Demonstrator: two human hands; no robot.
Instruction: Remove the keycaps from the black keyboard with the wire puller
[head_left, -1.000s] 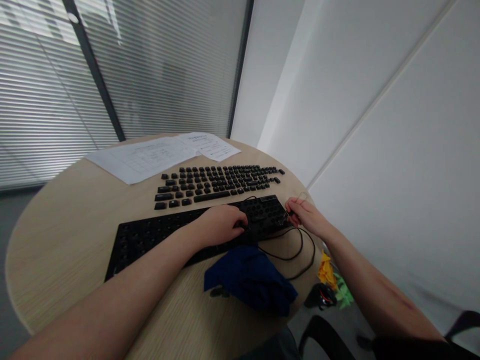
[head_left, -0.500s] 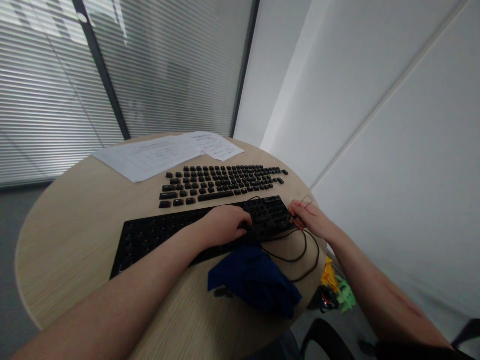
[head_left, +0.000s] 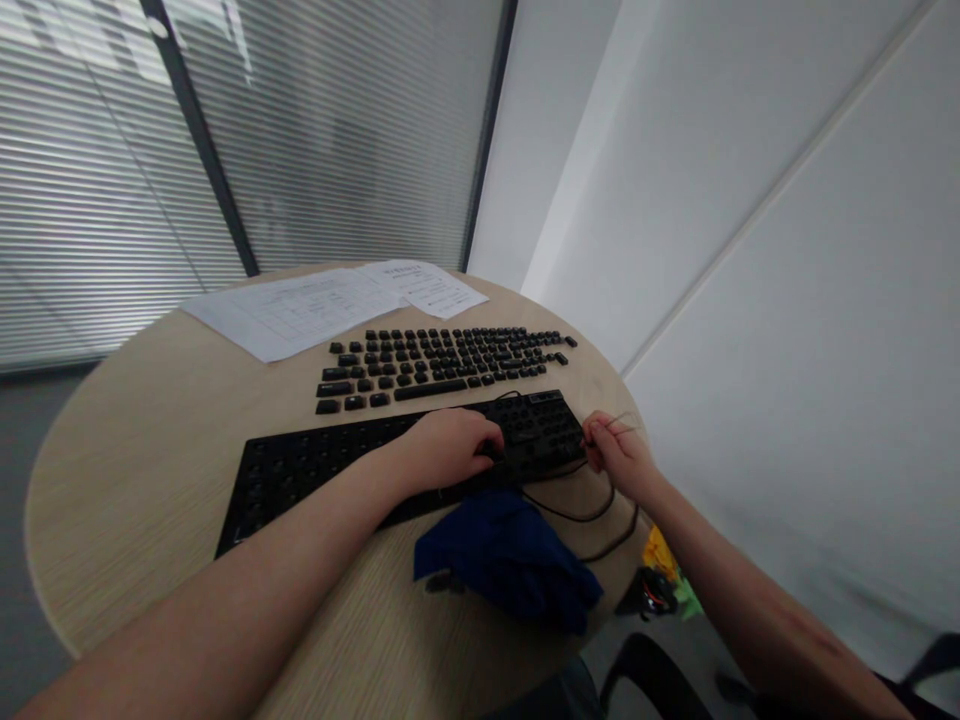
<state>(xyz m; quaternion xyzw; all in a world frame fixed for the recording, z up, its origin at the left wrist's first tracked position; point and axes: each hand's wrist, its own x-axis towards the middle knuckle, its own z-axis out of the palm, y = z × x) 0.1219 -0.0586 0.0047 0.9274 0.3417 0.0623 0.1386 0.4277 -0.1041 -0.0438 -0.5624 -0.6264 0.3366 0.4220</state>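
A black keyboard (head_left: pixel 300 470) stripped of its keycaps lies across the table at a slant. My left hand (head_left: pixel 454 448) rests over its middle, fingers curled down against it; the fingertips are partly hidden. Beyond the keyboard, loose black keycaps (head_left: pixel 431 391) are laid out in rows in keyboard order, with the long space bar in front. At the keyboard's right end, my right hand (head_left: pixel 615 455) is closed in a pinch on a wire keycap puller (head_left: pixel 624 420), whose thin loops stick out behind the fingers. A small dark part shows at those fingertips.
A bunched dark blue cloth (head_left: pixel 510 560) lies near the front edge, with small dark pieces (head_left: pixel 444 582) beside it. A black cable (head_left: pixel 570 517) loops at right. Printed papers (head_left: pixel 322 310) lie at the back. The wall (head_left: pixel 750 300) stands close on the right.
My right hand has turned and shifted slightly right and down, away from the keyboard's end. My left hand stays on the keyboard. The keycap rows look the same.
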